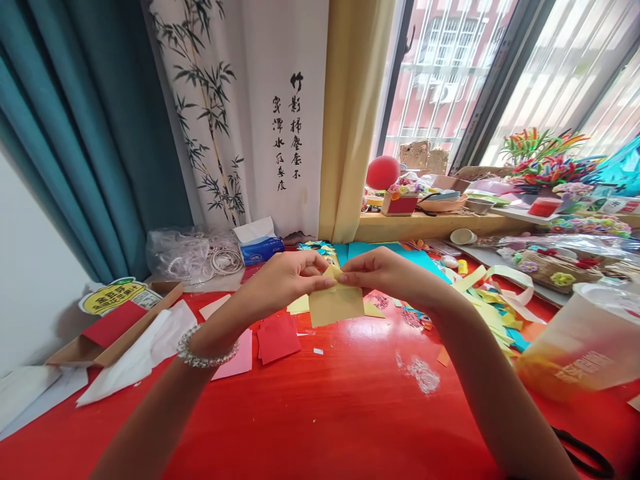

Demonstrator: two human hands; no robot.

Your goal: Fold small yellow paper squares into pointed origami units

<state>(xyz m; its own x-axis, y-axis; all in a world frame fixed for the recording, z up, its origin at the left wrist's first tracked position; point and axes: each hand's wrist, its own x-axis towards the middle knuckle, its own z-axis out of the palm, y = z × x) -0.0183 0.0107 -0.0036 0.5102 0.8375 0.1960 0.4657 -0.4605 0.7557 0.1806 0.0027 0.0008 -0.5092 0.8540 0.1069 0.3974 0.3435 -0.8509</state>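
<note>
A yellow paper point(337, 307) is held up over the red table point(300, 427), its upper part narrowing to a point between the fingertips. My left hand point(285, 280) pinches its upper left side, and a beaded bracelet circles that wrist. My right hand point(383, 273) pinches the upper right side, close to the left fingertips. Behind the held sheet, more yellow paper point(299, 305) lies on the table. Red paper squares point(279, 339) and a pink sheet point(237, 357) lie beside and below my left hand.
A cardboard tray point(107, 353) and white tissue point(133, 357) lie at left, a blue tissue pack point(263, 250) at the back. Paper scraps point(493, 313), a large plastic cup point(585, 340) and a black-handled object point(583, 453) are at right. Crafts crowd the sill point(430, 227).
</note>
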